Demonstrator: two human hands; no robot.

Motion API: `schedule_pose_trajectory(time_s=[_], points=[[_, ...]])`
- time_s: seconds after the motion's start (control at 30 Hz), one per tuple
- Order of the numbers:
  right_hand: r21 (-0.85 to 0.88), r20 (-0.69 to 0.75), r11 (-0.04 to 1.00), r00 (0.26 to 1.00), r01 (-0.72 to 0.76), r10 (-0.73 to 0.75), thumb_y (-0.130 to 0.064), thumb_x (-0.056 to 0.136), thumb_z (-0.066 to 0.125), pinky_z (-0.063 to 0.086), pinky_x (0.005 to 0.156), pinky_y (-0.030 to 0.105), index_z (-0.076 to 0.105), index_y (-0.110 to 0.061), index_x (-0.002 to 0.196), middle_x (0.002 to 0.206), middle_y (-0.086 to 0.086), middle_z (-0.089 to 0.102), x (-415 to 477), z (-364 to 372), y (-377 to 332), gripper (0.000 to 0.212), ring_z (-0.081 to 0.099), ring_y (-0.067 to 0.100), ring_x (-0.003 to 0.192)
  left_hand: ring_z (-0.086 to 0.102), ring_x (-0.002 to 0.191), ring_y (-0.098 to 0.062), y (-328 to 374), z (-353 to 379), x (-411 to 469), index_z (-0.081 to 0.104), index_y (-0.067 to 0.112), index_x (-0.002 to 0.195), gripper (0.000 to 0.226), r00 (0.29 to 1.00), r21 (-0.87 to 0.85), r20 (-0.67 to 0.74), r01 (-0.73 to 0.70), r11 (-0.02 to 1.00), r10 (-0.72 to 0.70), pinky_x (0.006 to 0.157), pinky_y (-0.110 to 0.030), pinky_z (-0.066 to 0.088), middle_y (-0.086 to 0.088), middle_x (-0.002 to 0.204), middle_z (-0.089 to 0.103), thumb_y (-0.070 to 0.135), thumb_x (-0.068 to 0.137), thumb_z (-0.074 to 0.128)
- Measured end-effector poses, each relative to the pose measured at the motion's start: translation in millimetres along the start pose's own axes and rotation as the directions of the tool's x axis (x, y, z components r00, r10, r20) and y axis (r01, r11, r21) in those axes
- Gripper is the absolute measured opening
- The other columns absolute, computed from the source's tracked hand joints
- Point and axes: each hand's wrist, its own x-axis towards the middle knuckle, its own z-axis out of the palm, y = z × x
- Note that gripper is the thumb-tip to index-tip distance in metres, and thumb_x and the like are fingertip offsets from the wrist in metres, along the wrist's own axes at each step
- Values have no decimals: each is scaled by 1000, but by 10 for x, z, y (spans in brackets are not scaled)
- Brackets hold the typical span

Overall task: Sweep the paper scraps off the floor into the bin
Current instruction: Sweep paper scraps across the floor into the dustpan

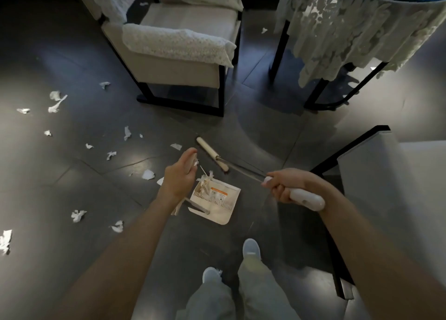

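From the head camera, the right hand [289,187] grips the white end of the broom handle [307,200], its fingers [277,193] curled tight around it. The thin shaft slants forward and left to the broom head [212,153], which rests on the dark floor [72,189] just beyond the dustpan [226,200]. The left hand [179,176] hangs over the dustpan's left edge, fingers [188,153] fairly straight and close together. A small white scrap [196,162] shows right at the fingertips, but it is not clear whether they pinch it or merely lie in front of it. A clump of torn paper [205,184] sits at the dustpan's far left corner, just right of that hand. More paper scraps [58,100] lie scattered over the floor, well to the left of both hands. An armchair [178,54] and a table with a lace cloth [350,30] stand beyond, and two grey shoes [252,248] show below.
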Motion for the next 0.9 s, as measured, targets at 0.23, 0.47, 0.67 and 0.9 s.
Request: schedule_pose_trajectory(time_s=[0.23,0.47,0.67,0.9], points=[[-248,-50,964,992,101,-117,-3,94,50,38,36,13,44,-8,131,69,5,50,261,198,-374,38,40,6,50,64,93,-32,-194,-132,-423,50,15,132,37,990,38,-91,110,993,-106,82,-31,44,-11,113,65,19,95,48],[-464,-37,869,977,169,-210,2,94,49,38,49,25,34,-2,141,79,13,54,901,456,-670,49,43,12,53,67,81,-29,-577,-318,-999,58,25,117,33,931,49,-299,236,971,-211,67,-21,36,-9,94,70,23,84,56],[-651,1,738,972,177,-233,0,93,52,42,44,25,31,-1,143,95,16,57,1453,779,-939,54,44,13,55,68,77,-23,-903,-532,-1383,44,43,114,40,836,-60,-435,345,937,-335,67,-13,39,1,85,67,29,78,53],[-757,82,635,987,153,-140,-3,92,56,43,56,28,37,1,138,99,18,61,1676,1348,-959,50,45,13,56,69,85,-27,-1223,-699,-1447,42,43,112,36,823,-18,-476,344,939,-311,74,-21,46,-5,97,70,28,82,53]])
